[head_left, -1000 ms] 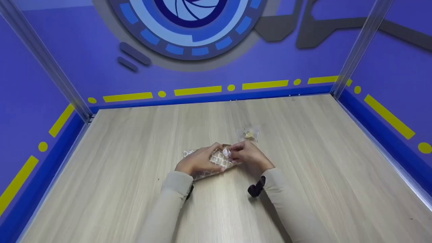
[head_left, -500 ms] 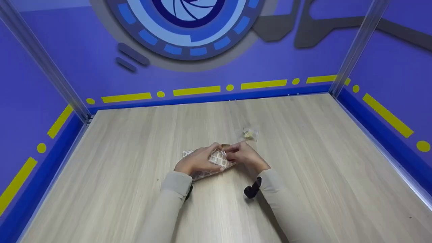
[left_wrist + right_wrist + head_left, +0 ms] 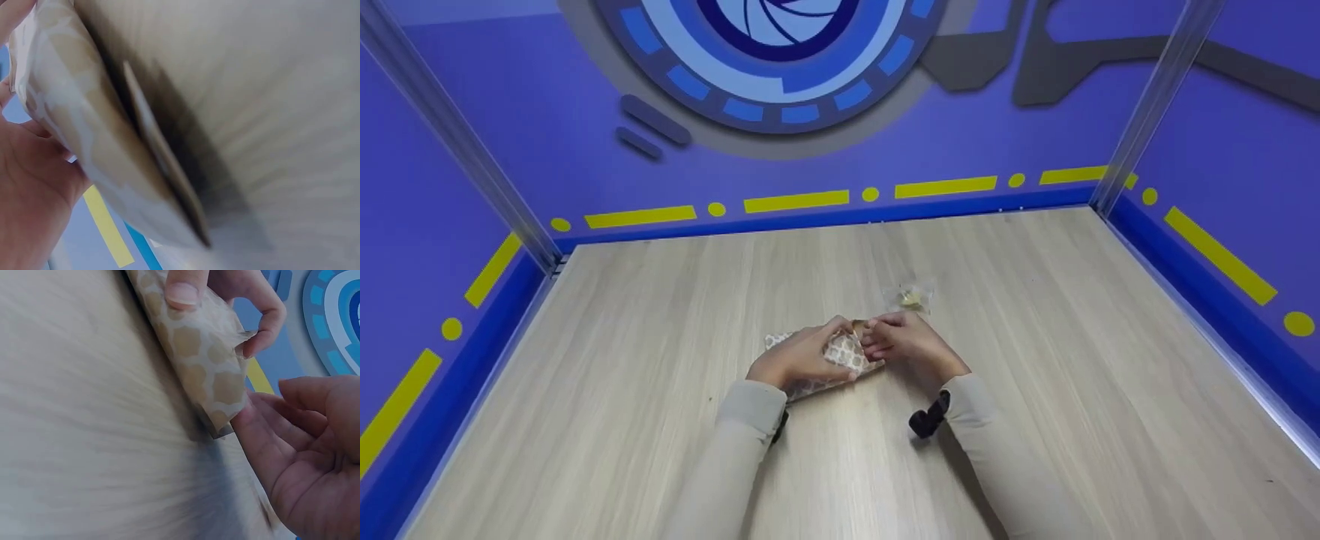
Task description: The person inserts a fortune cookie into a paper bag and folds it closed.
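Observation:
A paper bag with a tan-and-white blotchy pattern point(image 3: 844, 352) lies slanted over the table, its right end raised in the hands. My left hand point(image 3: 802, 356) grips it from above, thumb on the near side and fingers on the far side. At the bag's right end is my right hand point(image 3: 911, 345). In the right wrist view, the right hand point(image 3: 315, 461) touches the end of the bag point(image 3: 208, 360) with its fingertips, thumb held apart. A clear scrap of plastic point(image 3: 246, 336) pokes out beside a left finger. The bag's inside is hidden.
Just beyond my right hand, a small clear packet with something yellowish inside point(image 3: 912, 300) lies on the wooden table point(image 3: 660, 315). Blue-purple panels point(image 3: 810, 165) stand along the back and both sides.
The shiny clear item between my right fingers a second ago is out of sight. My right hand moved left against the bag, then slightly back right. The left grip is unchanged.

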### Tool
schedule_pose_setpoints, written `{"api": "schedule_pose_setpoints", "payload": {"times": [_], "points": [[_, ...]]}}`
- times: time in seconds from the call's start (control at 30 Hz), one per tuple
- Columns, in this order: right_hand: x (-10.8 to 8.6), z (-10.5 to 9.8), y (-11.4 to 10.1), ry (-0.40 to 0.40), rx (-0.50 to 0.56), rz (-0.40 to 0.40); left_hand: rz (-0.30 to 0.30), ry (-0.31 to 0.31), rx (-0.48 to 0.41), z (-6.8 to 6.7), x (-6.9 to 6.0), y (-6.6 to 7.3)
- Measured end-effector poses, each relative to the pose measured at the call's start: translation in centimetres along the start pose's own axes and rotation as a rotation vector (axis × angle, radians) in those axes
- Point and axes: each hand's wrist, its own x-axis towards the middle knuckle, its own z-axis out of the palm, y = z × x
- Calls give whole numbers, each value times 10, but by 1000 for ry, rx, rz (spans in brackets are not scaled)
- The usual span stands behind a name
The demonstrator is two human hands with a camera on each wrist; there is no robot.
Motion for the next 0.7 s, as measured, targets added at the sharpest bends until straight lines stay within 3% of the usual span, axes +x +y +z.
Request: {"api": "schedule_pose_setpoints", "payload": {"times": [0.2,0.7], "points": [[-1,5,-3,-24,0,4,12,-3,8,-1,0,0],[4,23,-7,92,-13,89,26,-5,-14,-2,1,0]]}}
